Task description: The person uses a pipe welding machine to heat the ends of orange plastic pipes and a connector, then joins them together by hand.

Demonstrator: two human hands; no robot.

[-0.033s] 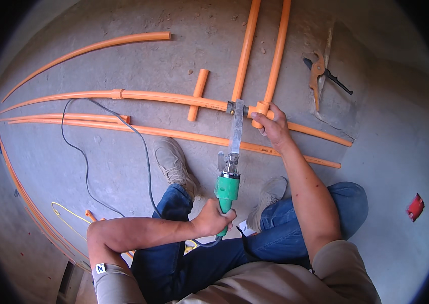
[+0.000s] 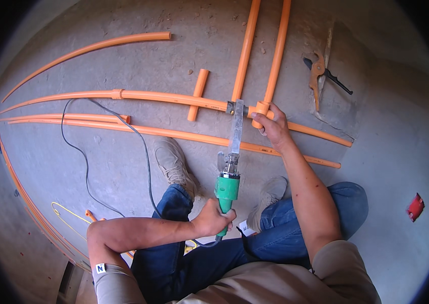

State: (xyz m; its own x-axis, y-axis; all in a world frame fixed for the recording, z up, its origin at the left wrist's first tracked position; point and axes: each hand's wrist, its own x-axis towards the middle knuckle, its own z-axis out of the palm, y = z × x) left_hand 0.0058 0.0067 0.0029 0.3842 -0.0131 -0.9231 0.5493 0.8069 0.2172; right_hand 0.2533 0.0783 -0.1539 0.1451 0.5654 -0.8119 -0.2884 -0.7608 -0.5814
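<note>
My left hand (image 2: 212, 220) is closed round the green handle of a pipe welding tool (image 2: 227, 187), whose metal heating plate (image 2: 235, 131) points away from me. At its tip are dark dies (image 2: 230, 108), with a long orange pipe (image 2: 174, 99) meeting them from the left. My right hand (image 2: 274, 126) grips an orange tee fitting (image 2: 261, 108) against the right side of the dies. An orange pipe (image 2: 278, 55) runs from that fitting toward the top of the view, beside a similar pipe (image 2: 245, 55).
Loose orange pipes (image 2: 85, 48) and a short piece (image 2: 202, 80) lie on the concrete floor (image 2: 174, 66). A pipe cutter (image 2: 317, 76) lies at the right. A dark cord (image 2: 88, 167) loops on the left near a yellow cord (image 2: 62, 207). A red box (image 2: 415, 206) shows at far right.
</note>
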